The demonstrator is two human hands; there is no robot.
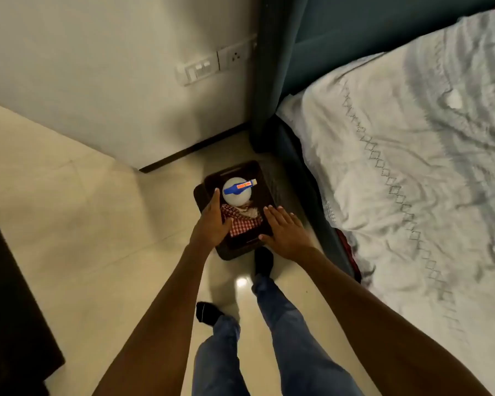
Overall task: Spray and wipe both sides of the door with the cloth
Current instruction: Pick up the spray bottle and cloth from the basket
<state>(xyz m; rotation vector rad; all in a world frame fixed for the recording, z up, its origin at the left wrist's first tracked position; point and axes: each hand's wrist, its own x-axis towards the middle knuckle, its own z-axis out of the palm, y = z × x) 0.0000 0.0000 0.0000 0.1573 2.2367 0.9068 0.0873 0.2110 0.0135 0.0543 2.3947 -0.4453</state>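
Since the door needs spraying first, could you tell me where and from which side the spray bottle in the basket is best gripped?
Probably by the neck under the blue spray head, coming straight down from above. The spray bottle stands upright in the dark basket, whose walls block its sides, and the checked cloth crowds its near side. The left hand is closest.

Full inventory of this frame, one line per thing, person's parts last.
basket: 1, dark brown, on floor beside bed
spray bottle: 1, white with blue trigger head, upright in basket
cloth: 1, red-white checked, in basket near the bottle
bed: 1, white patterned cover, teal frame, right
switch panel: 1, white, on wall
floor: cream tiles
dark furniture: 1, left edge
left hand: open, over basket's left side
right hand: open, over basket's right side
legs: 2, blue jeans, black socks
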